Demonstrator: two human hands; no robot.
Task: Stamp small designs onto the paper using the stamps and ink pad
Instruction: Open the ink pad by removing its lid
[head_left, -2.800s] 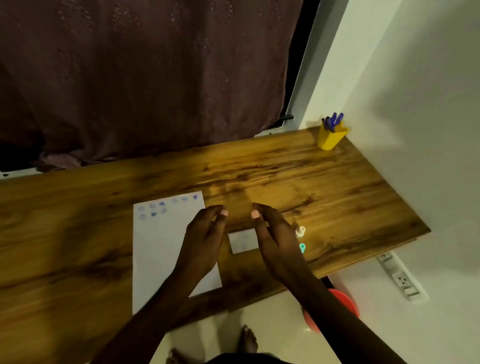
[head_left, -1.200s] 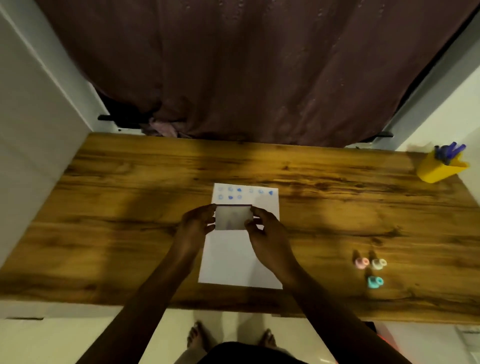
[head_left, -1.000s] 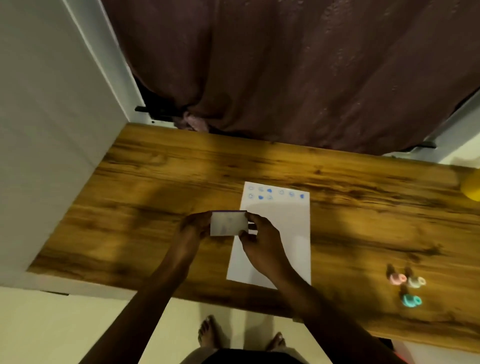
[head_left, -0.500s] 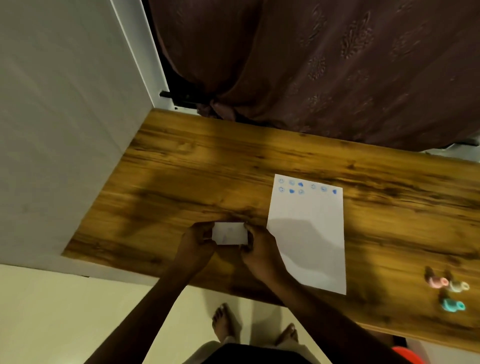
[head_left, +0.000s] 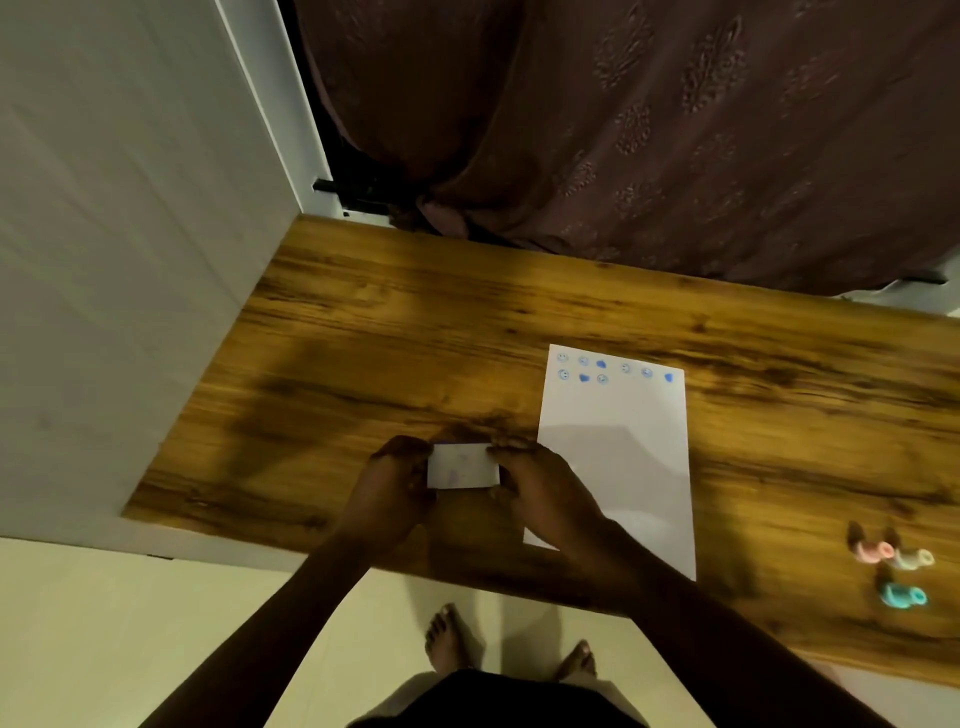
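Note:
A small white rectangular ink pad (head_left: 462, 466) is held between both hands over the wooden table, left of the paper. My left hand (head_left: 387, 493) grips its left end and my right hand (head_left: 540, 491) grips its right end. The white paper (head_left: 618, 467) lies flat on the table, with several small blue stamped marks along its top edge. Three small stamps lie at the right: a pink stamp (head_left: 872, 550), a cream stamp (head_left: 911, 559) and a teal stamp (head_left: 903, 596). Whether the pad touches the table I cannot tell.
The wooden table (head_left: 415, 353) meets a white wall (head_left: 130, 260) on the left and a dark maroon curtain (head_left: 623, 130) at the back. Its near edge runs just under my forearms. My bare feet (head_left: 452, 644) stand on the pale floor below.
Both hands picked the ink pad up from right of the paper and carried it across the sheet to its left side. The camera view swung left; the stamps stayed put.

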